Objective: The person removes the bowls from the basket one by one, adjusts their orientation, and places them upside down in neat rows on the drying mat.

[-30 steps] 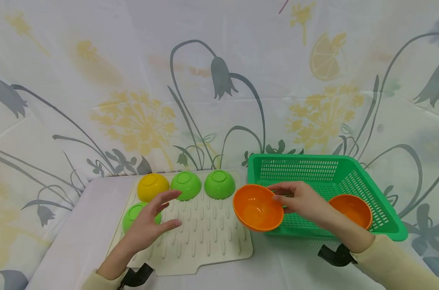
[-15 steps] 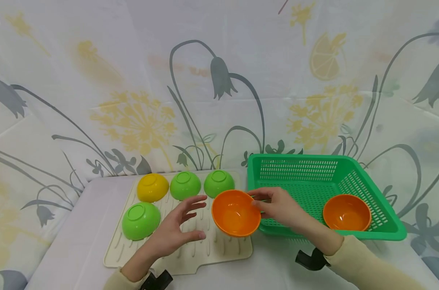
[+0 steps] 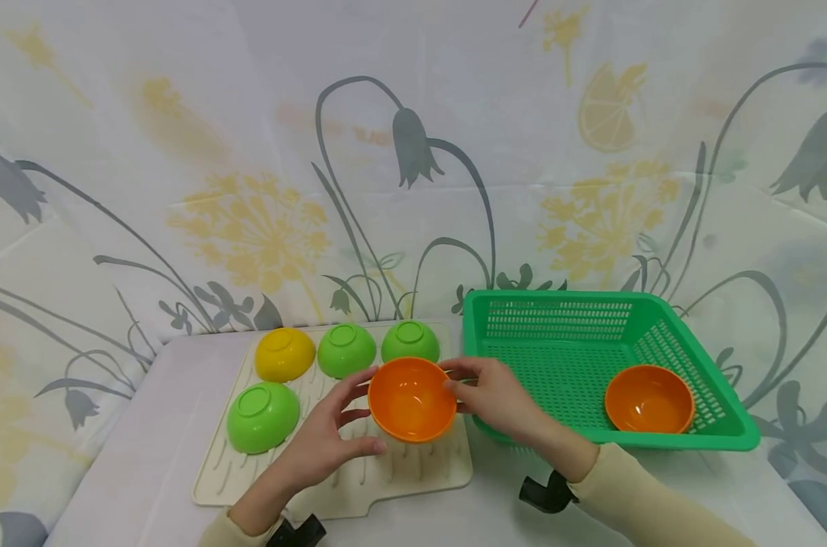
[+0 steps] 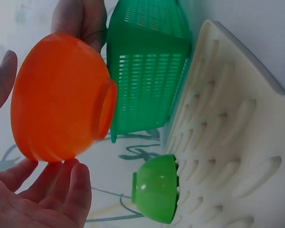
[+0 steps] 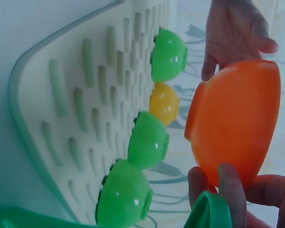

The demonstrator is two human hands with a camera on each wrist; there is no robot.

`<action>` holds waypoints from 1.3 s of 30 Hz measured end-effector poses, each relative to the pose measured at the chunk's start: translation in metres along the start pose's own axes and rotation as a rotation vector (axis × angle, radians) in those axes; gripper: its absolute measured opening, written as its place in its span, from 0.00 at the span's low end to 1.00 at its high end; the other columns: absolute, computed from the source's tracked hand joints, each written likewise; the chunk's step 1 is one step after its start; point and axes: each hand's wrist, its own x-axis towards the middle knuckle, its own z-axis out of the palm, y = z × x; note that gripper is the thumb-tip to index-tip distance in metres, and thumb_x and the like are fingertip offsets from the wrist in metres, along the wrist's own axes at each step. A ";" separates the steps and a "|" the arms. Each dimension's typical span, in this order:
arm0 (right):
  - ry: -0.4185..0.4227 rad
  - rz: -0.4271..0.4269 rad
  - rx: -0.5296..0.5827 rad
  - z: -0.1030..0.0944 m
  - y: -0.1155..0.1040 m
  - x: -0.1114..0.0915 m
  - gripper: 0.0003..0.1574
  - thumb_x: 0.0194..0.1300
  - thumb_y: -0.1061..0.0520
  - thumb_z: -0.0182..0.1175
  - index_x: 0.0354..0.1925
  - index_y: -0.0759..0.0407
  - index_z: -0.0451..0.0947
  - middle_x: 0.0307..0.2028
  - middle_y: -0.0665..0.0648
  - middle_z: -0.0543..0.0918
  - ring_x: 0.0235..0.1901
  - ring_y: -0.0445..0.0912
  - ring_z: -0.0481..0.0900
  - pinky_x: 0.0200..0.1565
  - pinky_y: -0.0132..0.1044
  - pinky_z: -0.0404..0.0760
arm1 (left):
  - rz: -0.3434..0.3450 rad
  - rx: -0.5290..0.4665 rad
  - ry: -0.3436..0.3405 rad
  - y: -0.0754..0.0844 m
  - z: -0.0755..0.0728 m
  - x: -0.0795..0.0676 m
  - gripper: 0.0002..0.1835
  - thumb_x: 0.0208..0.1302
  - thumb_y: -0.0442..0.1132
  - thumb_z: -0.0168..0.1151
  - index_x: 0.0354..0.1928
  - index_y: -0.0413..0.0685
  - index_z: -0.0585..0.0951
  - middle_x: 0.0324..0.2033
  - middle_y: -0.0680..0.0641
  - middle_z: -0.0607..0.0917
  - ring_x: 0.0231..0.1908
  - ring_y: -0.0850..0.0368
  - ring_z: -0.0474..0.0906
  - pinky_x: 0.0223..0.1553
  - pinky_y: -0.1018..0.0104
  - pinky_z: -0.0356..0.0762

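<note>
Both forearms (image 3: 577,453) are stretched forward, angled inward, covered lower down by cream fabric sleeves (image 3: 632,486). A small black device (image 3: 548,494) is worn at each wrist. The bare left hand (image 3: 320,447) is held with fingers reached toward the right, lightly bent, thumb spread apart below. The bare right hand (image 3: 498,396) is set in a pinch, thumb opposed to fingers.

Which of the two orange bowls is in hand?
The orange bowl above the mat: the right hand pinches its rim, with the left hand at its side. The other orange bowl sits in the basket, untouched.
</note>
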 end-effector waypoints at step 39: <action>0.021 -0.116 0.067 0.013 0.009 0.001 0.24 0.66 0.68 0.63 0.60 0.63 0.77 0.52 0.61 0.82 0.50 0.55 0.83 0.42 0.45 0.86 | -0.174 -0.133 0.045 -0.020 -0.004 0.003 0.46 0.57 0.37 0.75 0.74 0.44 0.60 0.66 0.39 0.72 0.63 0.42 0.70 0.60 0.56 0.75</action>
